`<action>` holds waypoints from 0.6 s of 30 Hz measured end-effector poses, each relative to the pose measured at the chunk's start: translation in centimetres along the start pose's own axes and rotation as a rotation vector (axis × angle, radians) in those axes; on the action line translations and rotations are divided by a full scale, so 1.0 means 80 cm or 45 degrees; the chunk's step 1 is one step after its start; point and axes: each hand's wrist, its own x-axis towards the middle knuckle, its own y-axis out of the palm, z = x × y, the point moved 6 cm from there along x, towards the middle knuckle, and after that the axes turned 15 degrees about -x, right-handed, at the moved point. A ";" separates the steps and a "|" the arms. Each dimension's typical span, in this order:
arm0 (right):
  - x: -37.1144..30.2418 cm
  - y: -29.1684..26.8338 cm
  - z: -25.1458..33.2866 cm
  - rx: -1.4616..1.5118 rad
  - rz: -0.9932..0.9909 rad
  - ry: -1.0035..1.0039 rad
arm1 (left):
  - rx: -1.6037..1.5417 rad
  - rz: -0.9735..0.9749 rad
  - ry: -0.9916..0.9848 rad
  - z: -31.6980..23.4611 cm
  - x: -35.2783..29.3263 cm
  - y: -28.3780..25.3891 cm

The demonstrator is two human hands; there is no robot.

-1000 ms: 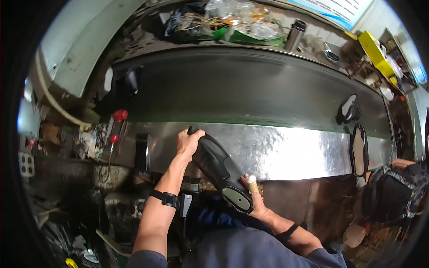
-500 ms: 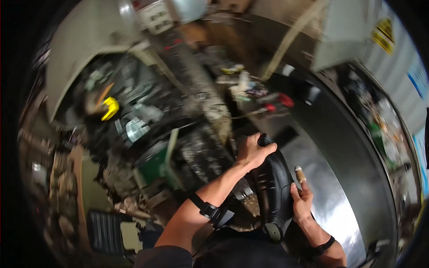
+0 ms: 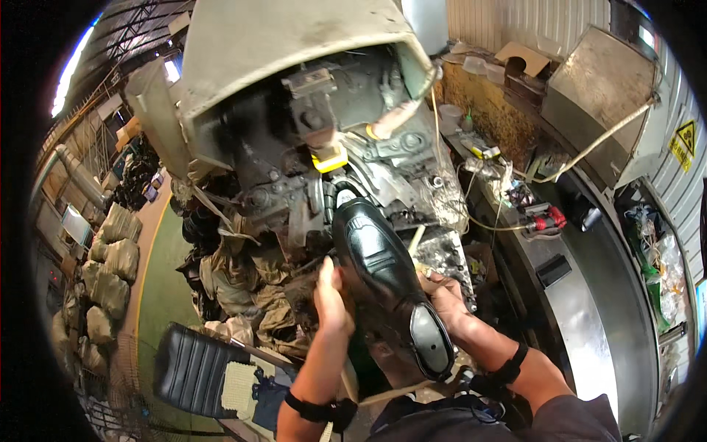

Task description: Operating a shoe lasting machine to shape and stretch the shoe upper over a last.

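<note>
Gone from the boot's toe is your left hand [image 3: 333, 300], and you are now pointing that toe into the hooded machine [image 3: 309, 81], just beneath its yellow piece [image 3: 330, 160]. Your left fingers are standing wide beside the black boot [image 3: 377, 254]; whether they are touching it, you cannot tell from this view. Your right hand [image 3: 444, 298] is holding the boot, its fingers bent in against the ankle. Facing you, the boot's shaft opening is containing a grey insert [image 3: 429, 333] with a small dark hole. Toward the far end of the metal counter [image 3: 582, 324], a black block [image 3: 553, 271] is lying, with a red-handled tool [image 3: 545, 219] beyond it. Behind the counter's right edge, a trough is holding clear plastic bags [image 3: 670, 258]. Filled sacks [image 3: 121, 258] are piling up at far left.
</note>
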 end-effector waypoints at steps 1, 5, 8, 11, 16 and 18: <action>0.012 0.010 -0.002 0.017 -0.003 0.023 | -0.106 -0.030 -0.095 0.007 -0.011 -0.002; 0.070 0.026 -0.028 0.011 -0.005 0.022 | -0.303 0.221 -0.176 0.012 0.002 -0.008; 0.085 0.049 -0.025 0.014 -0.018 -0.021 | -0.331 0.189 -0.223 0.010 0.015 -0.002; 0.081 0.077 -0.005 0.005 0.082 -0.019 | -0.345 0.162 -0.340 0.005 0.038 0.006; 0.115 0.084 -0.004 -0.095 0.020 0.083 | -0.412 0.218 -0.377 0.015 0.096 -0.003; 0.128 0.075 -0.004 -0.115 -0.003 0.078 | -0.442 0.241 -0.413 0.020 0.107 0.004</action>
